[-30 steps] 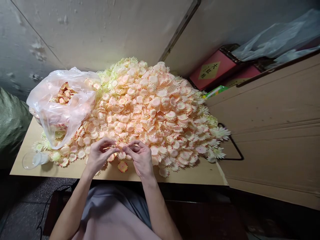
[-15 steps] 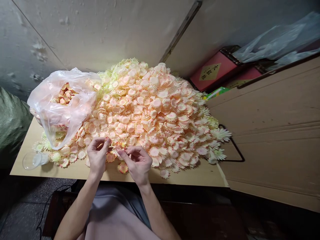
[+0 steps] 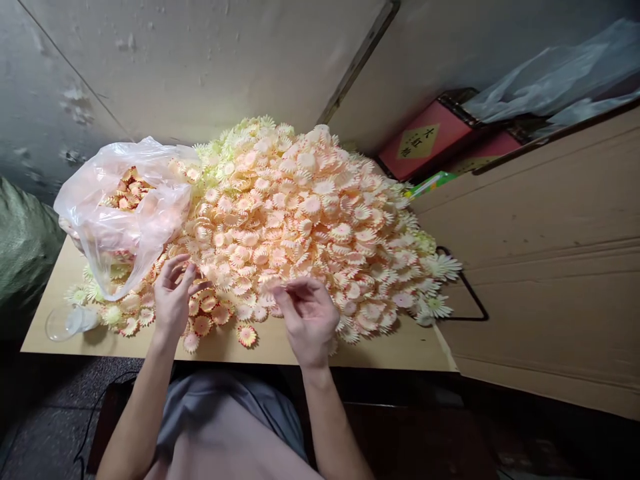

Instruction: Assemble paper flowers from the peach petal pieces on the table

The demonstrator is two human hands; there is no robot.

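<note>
My left hand hovers over the left front of the heap, fingers spread and nothing visible in them. Small red-edged flower pieces lie just right of it. Thumb and fingers of my right hand are pinched together at the front of the heap. Whatever is between those fingertips blends with the pale petals behind, so I cannot make it out. A large heap of pale pink and cream artificial flower pieces covers much of the table. One yellow-and-red flower piece lies alone near the front edge, between my hands.
A white plastic bag with red-tipped pieces inside stands at the left of the heap. A clear plastic cup lies on the table's left front. Cardboard borders the right side, with red boxes behind it.
My hands have drawn apart from close together at the front of the heap. The left has moved left and its fingers have spread; the right has moved right, still pinched.
</note>
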